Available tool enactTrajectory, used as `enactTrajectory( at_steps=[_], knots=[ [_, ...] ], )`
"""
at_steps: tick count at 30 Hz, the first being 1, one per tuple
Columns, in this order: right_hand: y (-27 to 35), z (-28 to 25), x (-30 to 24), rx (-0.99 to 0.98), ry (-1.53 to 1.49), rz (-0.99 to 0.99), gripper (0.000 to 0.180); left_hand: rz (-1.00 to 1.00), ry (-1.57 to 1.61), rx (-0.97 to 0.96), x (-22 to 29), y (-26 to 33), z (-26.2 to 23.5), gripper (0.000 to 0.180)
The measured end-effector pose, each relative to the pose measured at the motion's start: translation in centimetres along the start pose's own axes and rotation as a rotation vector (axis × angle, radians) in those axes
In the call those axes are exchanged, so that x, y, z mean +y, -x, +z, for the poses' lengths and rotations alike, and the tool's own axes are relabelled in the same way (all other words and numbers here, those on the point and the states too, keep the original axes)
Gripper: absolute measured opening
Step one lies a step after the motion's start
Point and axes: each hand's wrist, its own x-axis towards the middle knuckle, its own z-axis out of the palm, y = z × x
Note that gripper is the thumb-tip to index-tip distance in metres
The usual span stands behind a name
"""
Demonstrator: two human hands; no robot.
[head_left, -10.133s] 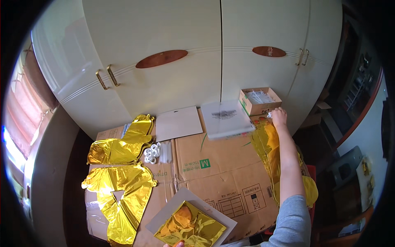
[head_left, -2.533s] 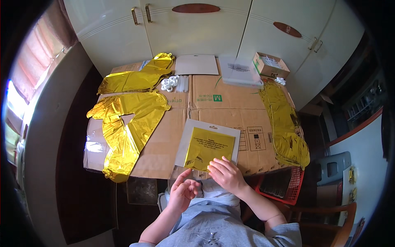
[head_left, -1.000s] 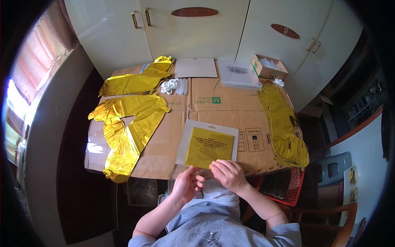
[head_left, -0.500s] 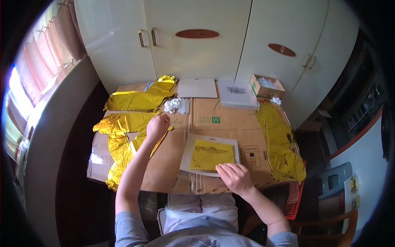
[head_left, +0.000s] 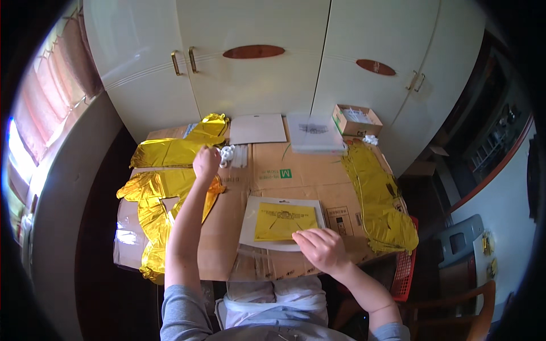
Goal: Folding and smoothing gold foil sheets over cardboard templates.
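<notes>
My left hand (head_left: 206,161) is stretched far out over the cardboard-covered table (head_left: 227,227). Its fingers are curled right beside a small heap of white plastic pieces (head_left: 227,153); whether it grips any is hidden. My right hand (head_left: 314,250) lies flat on the near edge of a clear packet (head_left: 281,223) that holds a folded yellow foil. A crumpled gold foil balloon (head_left: 153,193) lies under my left forearm, and another gold foil balloon (head_left: 182,145) lies beyond it.
A long gold foil balloon (head_left: 378,196) lies along the table's right side. At the back are a white sheet (head_left: 257,128), a stack of packets (head_left: 315,132) and a small cardboard box (head_left: 355,119). Cream cupboard doors (head_left: 256,68) stand behind, a red basket (head_left: 405,267) at lower right.
My left hand left the packet near my lap and reached far forward to the white pieces. My right hand moved onto the packet's near edge. The view tilted up.
</notes>
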Motion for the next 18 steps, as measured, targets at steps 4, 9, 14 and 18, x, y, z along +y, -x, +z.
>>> enactTrajectory(
  at_steps=[4,9,14,18],
  knots=[
    [-0.2,0.2,0.5,0.004,-0.048,0.038,0.017,0.15,0.313,0.088,2.7,2.5,-7.6,0.01],
    [-1.3,-0.5,0.7,-0.06,-0.06,0.076,0.016,0.511,0.574,-0.198,7.8,13.8,-18.7,0.008],
    [-2.0,-0.4,0.6,-0.039,-0.105,0.106,0.017,0.899,0.296,-0.372,11.5,18.1,-20.8,0.018],
    [-1.6,-0.1,0.5,-0.028,-0.106,0.108,0.019,0.88,0.135,-0.23,12.5,19.5,-19.1,0.027]
  ],
)
